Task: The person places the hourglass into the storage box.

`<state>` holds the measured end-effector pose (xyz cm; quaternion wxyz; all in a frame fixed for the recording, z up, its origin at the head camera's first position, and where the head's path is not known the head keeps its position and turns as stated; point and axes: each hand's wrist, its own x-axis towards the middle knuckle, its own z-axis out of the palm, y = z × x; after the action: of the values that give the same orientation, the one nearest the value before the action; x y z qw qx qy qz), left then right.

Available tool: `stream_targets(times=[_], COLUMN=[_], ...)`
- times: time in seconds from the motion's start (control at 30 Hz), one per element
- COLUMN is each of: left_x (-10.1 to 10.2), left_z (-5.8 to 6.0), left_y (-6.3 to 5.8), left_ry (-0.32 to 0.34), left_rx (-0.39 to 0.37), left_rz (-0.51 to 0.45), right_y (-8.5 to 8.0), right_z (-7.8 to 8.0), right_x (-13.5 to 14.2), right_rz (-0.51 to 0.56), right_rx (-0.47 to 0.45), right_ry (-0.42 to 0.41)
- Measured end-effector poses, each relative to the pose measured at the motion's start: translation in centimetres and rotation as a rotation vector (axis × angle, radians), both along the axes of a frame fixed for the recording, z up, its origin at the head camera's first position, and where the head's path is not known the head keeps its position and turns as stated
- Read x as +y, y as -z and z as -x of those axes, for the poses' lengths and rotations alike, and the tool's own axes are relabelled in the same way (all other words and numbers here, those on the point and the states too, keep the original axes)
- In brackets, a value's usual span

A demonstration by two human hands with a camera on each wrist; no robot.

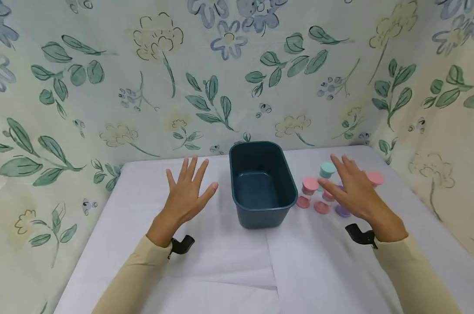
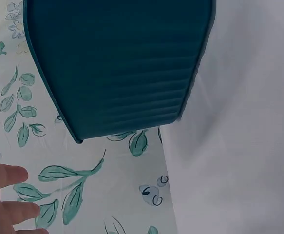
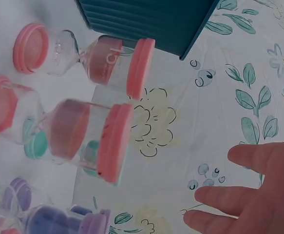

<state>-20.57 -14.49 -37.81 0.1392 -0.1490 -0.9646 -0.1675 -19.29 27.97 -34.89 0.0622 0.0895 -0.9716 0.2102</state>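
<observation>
My left hand [image 1: 185, 194] hovers over the table's left part with fingers spread, holding nothing. To its right stands a dark teal plastic bin [image 1: 263, 217], apart from the hand; in the left wrist view its ribbed wall [image 2: 127, 83] shows close by. My right hand [image 1: 350, 189], fingers straight and thumb out, is above a group of small sand timers and partly hides them. Among them are a pink sand timer [image 1: 309, 186], a second pink one [image 3: 68, 129], a mint-green one [image 1: 327, 169] and a purple one [image 3: 49, 219]. I see no contact with them.
A white cloth covers the table [image 1: 221, 261], creased near the front. Floral fabric [image 1: 205, 87] hangs behind it and at both sides. Another pink cap [image 1: 375, 179] shows beyond the right hand. Black wrist mounts [image 1: 183, 245] are strapped to both wrists.
</observation>
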Motion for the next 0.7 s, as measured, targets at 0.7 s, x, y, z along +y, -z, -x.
stream_targets(times=[0.7], left_x=[3.3], left_z=[2.2], left_y=[2.4], left_ry=[0.213], left_rx=[-0.133], left_rz=[-0.425], right_y=[2.0], right_z=[-2.6], right_x=[3.8], right_rz=[0.267], right_rx=[0.114], right_ry=[0.074])
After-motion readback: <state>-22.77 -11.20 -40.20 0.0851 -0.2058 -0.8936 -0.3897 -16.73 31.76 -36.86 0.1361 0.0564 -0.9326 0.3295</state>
